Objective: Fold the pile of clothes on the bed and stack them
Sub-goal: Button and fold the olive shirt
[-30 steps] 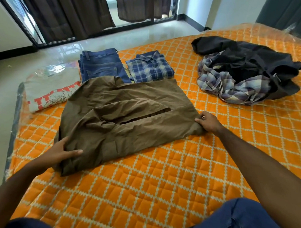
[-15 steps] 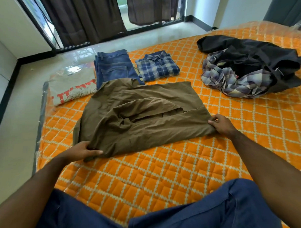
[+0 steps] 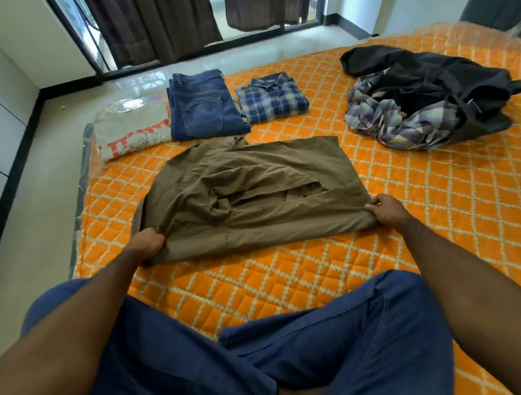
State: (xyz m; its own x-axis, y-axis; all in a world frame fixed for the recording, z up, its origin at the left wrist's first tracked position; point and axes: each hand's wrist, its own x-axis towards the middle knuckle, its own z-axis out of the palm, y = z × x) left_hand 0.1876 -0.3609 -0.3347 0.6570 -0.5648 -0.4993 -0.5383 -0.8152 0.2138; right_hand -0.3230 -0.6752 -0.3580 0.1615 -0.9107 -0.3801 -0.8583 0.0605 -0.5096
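I see the brown shirt [image 3: 253, 197] lying partly folded on the orange quilted bed [image 3: 431, 206]. Left hand [image 3: 148, 242] grips its near-left edge, fabric bunched in the fist; right hand [image 3: 385, 207] pinches the near-right corner. Beyond it, L to R: folded grey tee w/ red print [image 3: 130, 132], folded jeans [image 3: 204, 106], folded blue plaid shirt [image 3: 272, 98]. Far right, well apart: unfolded pile [image 3: 427, 103], dark garments on a pale plaid one. My blue-trousered legs [image 3: 288, 350] at btm.
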